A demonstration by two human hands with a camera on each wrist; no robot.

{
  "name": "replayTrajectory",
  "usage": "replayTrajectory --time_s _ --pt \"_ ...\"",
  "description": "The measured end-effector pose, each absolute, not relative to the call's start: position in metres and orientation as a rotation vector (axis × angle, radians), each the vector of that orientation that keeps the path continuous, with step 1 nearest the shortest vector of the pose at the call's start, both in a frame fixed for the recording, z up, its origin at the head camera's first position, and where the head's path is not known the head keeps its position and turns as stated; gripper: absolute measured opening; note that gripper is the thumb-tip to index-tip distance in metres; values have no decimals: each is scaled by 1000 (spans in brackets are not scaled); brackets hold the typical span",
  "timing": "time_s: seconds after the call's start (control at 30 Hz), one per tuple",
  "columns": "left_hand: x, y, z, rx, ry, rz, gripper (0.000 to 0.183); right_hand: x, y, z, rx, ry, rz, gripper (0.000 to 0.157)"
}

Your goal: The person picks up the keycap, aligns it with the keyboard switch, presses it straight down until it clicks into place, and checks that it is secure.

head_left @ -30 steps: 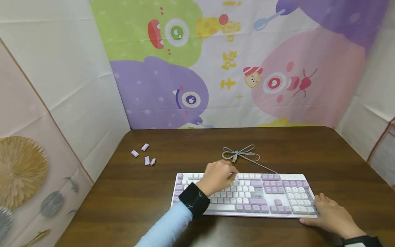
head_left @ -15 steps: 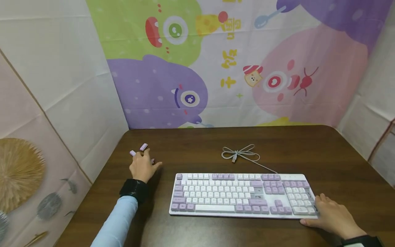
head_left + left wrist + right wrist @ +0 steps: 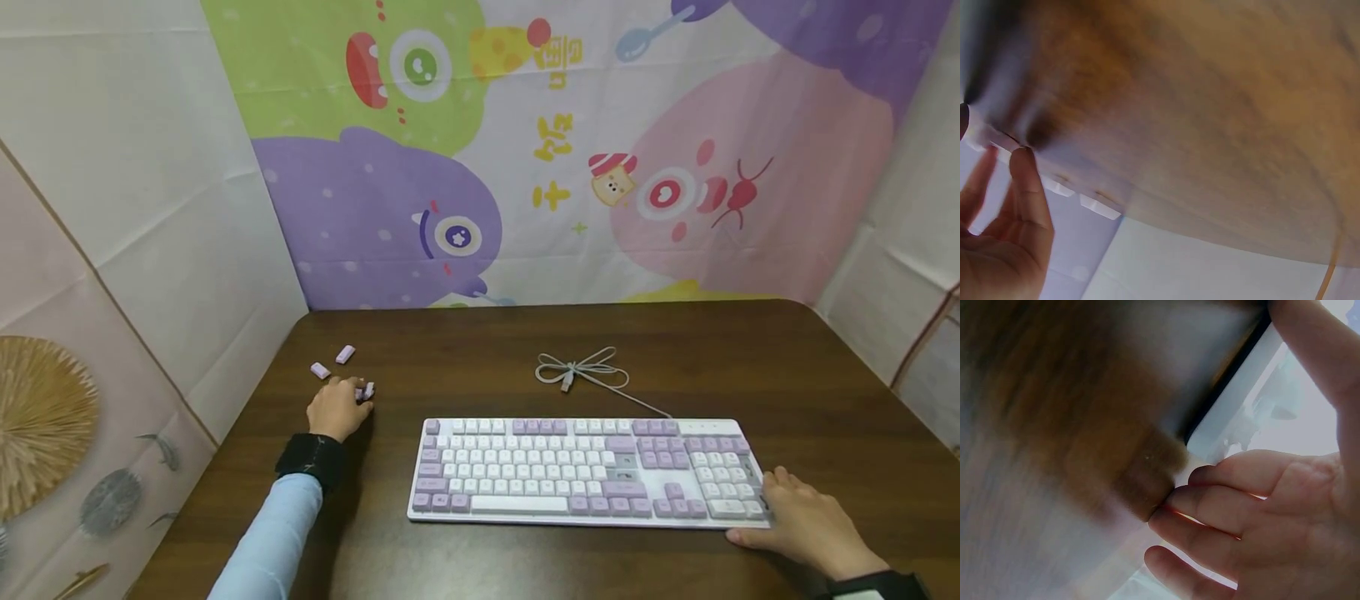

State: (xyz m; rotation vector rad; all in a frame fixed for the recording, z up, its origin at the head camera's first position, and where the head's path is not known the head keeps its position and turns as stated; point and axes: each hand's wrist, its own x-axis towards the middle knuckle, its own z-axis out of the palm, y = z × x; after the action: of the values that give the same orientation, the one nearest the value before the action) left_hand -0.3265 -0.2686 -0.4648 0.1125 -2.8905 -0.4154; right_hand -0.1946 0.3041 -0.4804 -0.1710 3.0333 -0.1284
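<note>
Keyboard lies before a backdrop bearing yellow characters.

Left hand now away from keyboard, at loose keycaps.

Passage: free tabletop between your left hand and keyboard | Obstacles: two keycaps beyond that hand; coiled cable behind keyboard; your right hand at keyboard's right end

The left hand partly hides the keycaps at its fingertips; the right hand covers part of the keyboard at its right edge. Both wrist views blur the worktop.
</note>
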Motion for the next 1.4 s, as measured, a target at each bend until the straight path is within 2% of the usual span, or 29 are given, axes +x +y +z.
replayTrajectory --time_s 0.23,0.53,0.77,1.1,1.4 --pt "-323 -258 -463 -70 -2908 -412 23 -194 305 -482 -179 3065 -135 100" --pt "-320 -244 -457 -204 -2908 -558 14 -195 305 -481 -179 3047 -131 100" --pt "-319 -244 -455 -268 -2920 -603 18 -195 305 -481 -188 3063 -144 98" --pt "-313 -244 -452 -173 -2995 -399 21 -195 305 -482 -171 3052 -105 101" --pt "-305 -235 -453 -341 -2949 -249 9 -196 305 -481 -160 3033 -128 103"
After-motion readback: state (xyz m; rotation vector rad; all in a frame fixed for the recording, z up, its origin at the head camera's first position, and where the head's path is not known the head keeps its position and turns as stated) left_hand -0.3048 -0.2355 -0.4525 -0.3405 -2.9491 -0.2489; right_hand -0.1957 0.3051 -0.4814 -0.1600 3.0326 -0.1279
